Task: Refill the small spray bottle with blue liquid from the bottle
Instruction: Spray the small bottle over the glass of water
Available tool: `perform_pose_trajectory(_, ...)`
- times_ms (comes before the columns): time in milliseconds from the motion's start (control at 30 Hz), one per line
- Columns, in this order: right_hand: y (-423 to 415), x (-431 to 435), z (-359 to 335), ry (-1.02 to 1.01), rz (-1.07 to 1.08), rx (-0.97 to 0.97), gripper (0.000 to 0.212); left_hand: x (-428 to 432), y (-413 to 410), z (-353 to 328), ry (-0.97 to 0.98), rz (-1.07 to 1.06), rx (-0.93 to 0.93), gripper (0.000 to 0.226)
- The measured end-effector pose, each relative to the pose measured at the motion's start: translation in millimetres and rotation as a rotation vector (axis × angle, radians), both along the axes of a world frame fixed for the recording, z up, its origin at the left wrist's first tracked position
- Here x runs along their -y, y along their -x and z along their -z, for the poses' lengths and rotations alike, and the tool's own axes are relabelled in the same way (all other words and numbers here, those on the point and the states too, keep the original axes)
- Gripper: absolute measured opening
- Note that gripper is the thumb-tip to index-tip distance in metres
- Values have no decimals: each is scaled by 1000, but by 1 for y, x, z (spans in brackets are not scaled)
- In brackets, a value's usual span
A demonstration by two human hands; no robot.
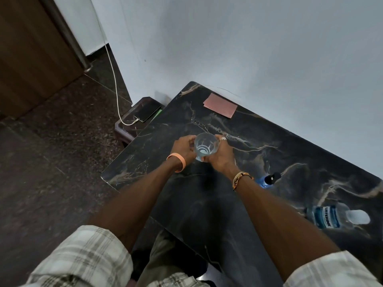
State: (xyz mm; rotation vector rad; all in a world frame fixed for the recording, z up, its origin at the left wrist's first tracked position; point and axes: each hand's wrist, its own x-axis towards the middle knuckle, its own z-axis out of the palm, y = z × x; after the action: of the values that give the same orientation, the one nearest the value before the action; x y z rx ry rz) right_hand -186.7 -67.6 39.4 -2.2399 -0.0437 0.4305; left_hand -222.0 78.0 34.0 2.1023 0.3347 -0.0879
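A clear drinking glass (205, 146) with a little bluish liquid at its bottom stands on the black marble table (269, 137). My left hand (183, 149) and my right hand (220, 152) wrap around it from both sides. To the right, behind my right wrist, is the small spray bottle (268, 179), blue with a black top. Farther right lies the large mouthwash bottle (331, 216) with a blue label and a white cap, looking nearly drained.
A pink card (220, 108) lies at the table's far corner by the white wall. A phone (147, 110) charges on a low stool left of the table, its white cable running up the wall. Dark stone floor spreads to the left.
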Motion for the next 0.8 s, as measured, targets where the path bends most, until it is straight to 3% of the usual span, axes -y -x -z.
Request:
perform_pose_trajectory(433, 13, -1, 11, 27, 2, 17, 87, -6, 6, 21, 53, -3, -65, 55)
perform_pose_trajectory(633, 8, 7, 1, 265, -209, -25, 116, -10, 4, 14, -75, 17, -153, 81)
perform_pose_trajectory(700, -2, 11, -15, 256, -258, 1, 115, -16, -2, 3, -91, 15, -119, 92)
perform_pose_trajectory(800, -20, 24, -50, 183, -183, 89, 101, -16, -21, -27, -196, 30, 60, 79)
